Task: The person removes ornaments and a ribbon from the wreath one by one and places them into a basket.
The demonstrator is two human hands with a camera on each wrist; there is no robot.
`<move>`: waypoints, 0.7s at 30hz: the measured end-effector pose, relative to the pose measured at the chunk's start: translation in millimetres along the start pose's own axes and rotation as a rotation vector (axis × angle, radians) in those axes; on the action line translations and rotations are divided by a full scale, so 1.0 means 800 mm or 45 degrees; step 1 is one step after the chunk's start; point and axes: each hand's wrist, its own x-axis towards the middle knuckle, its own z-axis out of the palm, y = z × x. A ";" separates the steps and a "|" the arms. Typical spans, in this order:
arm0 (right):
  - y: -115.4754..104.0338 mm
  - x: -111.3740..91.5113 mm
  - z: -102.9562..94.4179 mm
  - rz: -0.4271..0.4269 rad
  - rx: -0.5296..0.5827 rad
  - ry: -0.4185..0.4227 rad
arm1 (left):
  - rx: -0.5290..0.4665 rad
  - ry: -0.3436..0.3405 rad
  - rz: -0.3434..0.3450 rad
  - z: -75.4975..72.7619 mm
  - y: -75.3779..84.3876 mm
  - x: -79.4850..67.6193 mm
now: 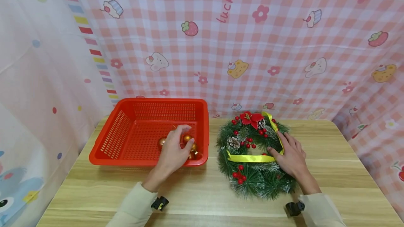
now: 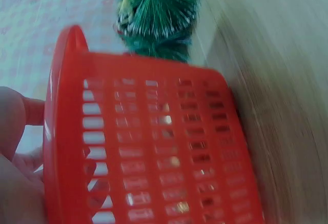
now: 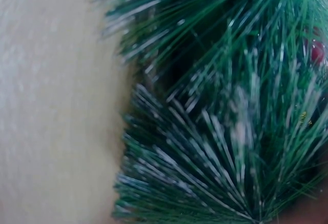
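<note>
My left hand hangs over the right part of a red plastic basket, thumb and fingers curved apart with nothing seen between them. Below and beside it, several gold ball ornaments lie in the basket. In the left wrist view, fingers show behind the basket's rim. My right hand holds the right side of a green wreath, its thumb toward the centre hole. A yellow ribbon runs across the wreath and up by that hand. The right wrist view shows mostly blurred green needles.
The wooden table carries both the basket and the wreath, with a gap between them. Red berries, pine cones and a red flower decorate the wreath. A pink checked curtain hangs behind the table.
</note>
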 end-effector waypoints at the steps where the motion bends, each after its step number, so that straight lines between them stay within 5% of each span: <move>1: 0.000 0.000 0.000 0.001 0.003 -0.002 | 0.021 -0.009 0.022 0.004 0.003 -0.001; 8: -0.001 0.001 0.002 0.007 0.017 -0.003 | 0.181 -0.090 0.083 0.029 0.019 -0.005; 21: 0.000 0.001 -0.001 0.001 0.009 -0.003 | 0.550 -0.338 -0.030 0.050 0.024 -0.003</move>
